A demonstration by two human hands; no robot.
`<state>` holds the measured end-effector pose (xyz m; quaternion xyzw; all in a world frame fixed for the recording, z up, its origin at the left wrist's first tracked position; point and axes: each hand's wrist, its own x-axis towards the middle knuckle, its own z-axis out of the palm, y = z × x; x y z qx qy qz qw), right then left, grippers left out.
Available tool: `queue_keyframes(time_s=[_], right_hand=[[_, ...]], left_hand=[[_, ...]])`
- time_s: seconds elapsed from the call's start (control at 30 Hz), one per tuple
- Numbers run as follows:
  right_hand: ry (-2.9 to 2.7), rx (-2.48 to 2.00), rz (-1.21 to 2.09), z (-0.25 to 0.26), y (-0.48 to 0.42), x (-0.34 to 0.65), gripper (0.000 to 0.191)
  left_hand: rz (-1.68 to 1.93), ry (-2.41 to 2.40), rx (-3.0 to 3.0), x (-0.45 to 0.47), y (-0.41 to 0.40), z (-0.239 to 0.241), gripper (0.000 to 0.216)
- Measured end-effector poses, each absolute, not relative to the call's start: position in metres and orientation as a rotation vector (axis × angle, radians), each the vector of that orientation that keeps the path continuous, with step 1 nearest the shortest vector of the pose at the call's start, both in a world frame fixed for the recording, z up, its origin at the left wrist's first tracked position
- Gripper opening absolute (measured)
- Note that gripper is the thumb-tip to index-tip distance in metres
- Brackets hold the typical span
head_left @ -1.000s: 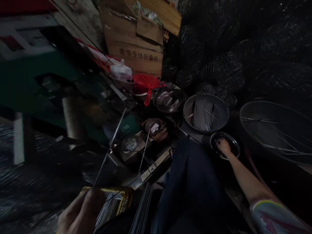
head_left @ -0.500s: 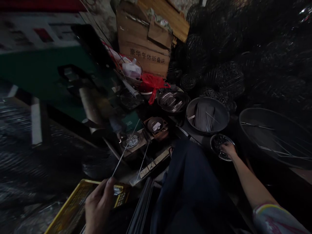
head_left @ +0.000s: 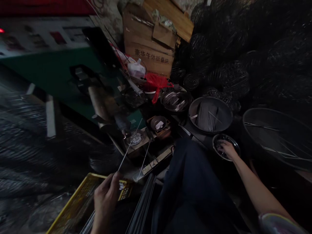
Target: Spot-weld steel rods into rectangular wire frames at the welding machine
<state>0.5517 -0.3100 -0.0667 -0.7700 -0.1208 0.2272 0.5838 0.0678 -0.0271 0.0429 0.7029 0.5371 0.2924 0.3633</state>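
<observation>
My left hand (head_left: 106, 194), at the lower left, pinches a thin straight metal rod (head_left: 125, 155). The rod slants up and right, its far end passing in front of a small dish of shiny metal pieces (head_left: 136, 138). On the right, my right hand (head_left: 226, 148) reaches into a round metal bowl (head_left: 238, 151). Its fingers look stretched and somewhat apart over the dark contents, which are too dim to name. A bundle of long thin rods (head_left: 141, 208) lies beside my leg (head_left: 190, 175), right of my left hand.
A green machine (head_left: 48, 70) with a metal cylinder (head_left: 98, 102) stands at the left. Dark pans (head_left: 225, 112) with rods sit beyond the bowl, and a larger pan (head_left: 263, 112) is at the right. A yellow crate (head_left: 70, 208) stands lower left. Behind are a cardboard box (head_left: 148, 42) and wire coils.
The view has shifted slightly, so most things appear farther right. My left hand keeps the rod. Inside the bowl, my right hand's fingers have moved a little and look more spread.
</observation>
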Motion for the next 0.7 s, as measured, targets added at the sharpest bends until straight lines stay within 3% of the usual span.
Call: queue_keyframes(time_s=[0.17,0.43,0.7], right_hand=[[-0.549,-1.671,0.757,-0.027,-0.275,0.482,0.033],[-1.431,-2.155,0.214,0.008,-0.272,0.427,0.022],[-1.675,-2.102,0.256,0.011,-0.261,0.425,0.03]], left_hand=[[0.754,1.325,1.881,0.081,-0.027,0.04,0.034],[0.756,1.27,1.862,0.082,-0.034,0.04,0.035],[0.709,1.244,1.845,0.073,-0.036,0.035,0.034]])
